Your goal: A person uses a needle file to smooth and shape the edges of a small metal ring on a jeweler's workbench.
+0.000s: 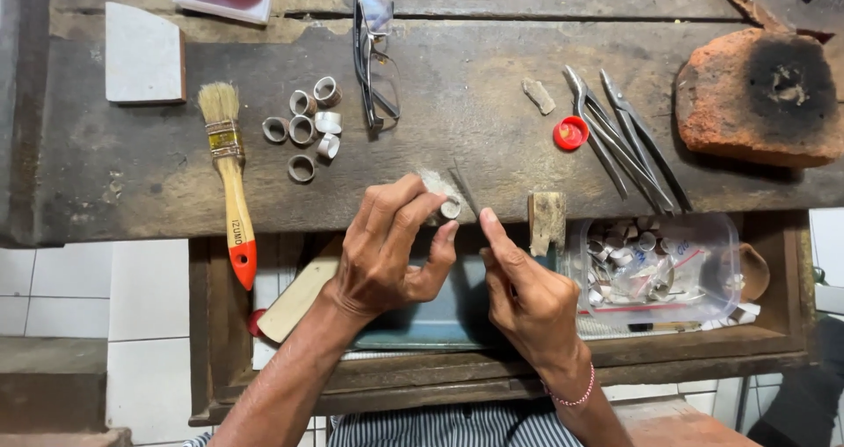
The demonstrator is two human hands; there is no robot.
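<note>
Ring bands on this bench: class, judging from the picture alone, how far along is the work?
Seemingly done: seven bands lie grouped by the brush. In hand: the left hand pinches one band at the bench edge, the right hand beside it; any tool is unclear. Possibly left: more pieces in the clear tub.

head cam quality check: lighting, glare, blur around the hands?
Head view: soft, even light with faint shadows under the paintbrush and pliers; slight glare on the eyeglasses lens and the clear plastic container; left hand, right hand and small metal ring are sharp; mild wide-angle bowing at the workbench edges.
</note>
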